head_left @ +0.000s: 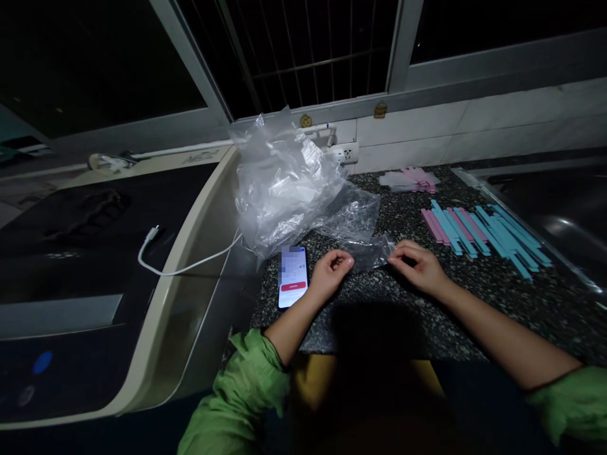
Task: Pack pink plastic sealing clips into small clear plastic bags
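Observation:
Both my hands pinch a small clear plastic bag (pixel 368 254) stretched between them, just above the dark speckled counter (pixel 379 287). My left hand (pixel 331 272) is closed at the bag's left end, its fingers curled with the thumb against them. At the right end, the thumb and fingertips of my right hand (pixel 418 268) are pressed together on the plastic. A large heap of crumpled clear plastic bags (pixel 289 183) lies behind my left hand. To the right of my right hand, several flat blue strips (pixel 502 237) and pink strips (pixel 435 226) lie in rows.
A lit phone (pixel 293 278) lies left of my left hand. Further left stands a beige machine with a dark lid (pixel 190 253), a white cable (pixel 190 272) across it. More pale and pink strips (pixel 415 180) lie near the wall socket (pixel 348 153). A sink (pixel 564 208) is at right.

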`<state>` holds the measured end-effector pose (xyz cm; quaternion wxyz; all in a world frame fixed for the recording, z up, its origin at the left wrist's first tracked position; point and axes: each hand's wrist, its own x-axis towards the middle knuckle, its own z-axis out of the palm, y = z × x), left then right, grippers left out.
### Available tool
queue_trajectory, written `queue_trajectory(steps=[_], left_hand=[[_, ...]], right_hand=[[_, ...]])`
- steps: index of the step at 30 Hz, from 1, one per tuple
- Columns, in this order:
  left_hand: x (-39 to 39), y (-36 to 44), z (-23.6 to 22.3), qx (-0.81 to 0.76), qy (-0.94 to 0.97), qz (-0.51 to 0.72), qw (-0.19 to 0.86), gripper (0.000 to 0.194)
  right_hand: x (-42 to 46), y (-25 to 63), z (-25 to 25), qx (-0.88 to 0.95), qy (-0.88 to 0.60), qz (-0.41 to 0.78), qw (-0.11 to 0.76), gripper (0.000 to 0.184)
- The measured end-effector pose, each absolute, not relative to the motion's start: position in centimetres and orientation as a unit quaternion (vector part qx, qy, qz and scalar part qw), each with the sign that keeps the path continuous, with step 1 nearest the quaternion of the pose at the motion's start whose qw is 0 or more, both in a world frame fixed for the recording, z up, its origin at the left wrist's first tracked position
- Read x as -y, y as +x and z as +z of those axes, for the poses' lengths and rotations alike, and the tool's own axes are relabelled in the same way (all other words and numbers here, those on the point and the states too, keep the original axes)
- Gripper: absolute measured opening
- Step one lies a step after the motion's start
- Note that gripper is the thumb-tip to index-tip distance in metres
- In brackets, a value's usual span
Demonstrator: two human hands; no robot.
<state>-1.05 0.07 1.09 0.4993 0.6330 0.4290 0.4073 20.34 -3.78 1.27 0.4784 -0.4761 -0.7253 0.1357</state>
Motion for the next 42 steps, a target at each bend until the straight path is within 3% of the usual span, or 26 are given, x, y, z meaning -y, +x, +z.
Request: queue_trajectory(steps=[6,15,22,42], left_hand=[[0.01,-0.55,0.45,-0.437,0.649,0.305,0.542,0.016],[-0.05,-0.85,0.73,-0.415,0.661,0.31,0.543,0.024],[-0.24,-0.98,0.61,-0.429,0.639,0.396,0.501,0.024],[-0.06,-0.98,0.36,-0.352,0.724,0.337,0.487,0.02]], right_hand=[[3.72,20.37,1.25,0.718,-0.471,0.137,0.494,0.02],[3.71,20.73,1.65,0.724,-0.484,0.148,0.469,0.024],[3.79,20.4,1.55,0.753,-0.467,0.194,0.421,0.026],[3.52,21.03,1.54,0.672,-0.514,0.233,0.48,0.033]])
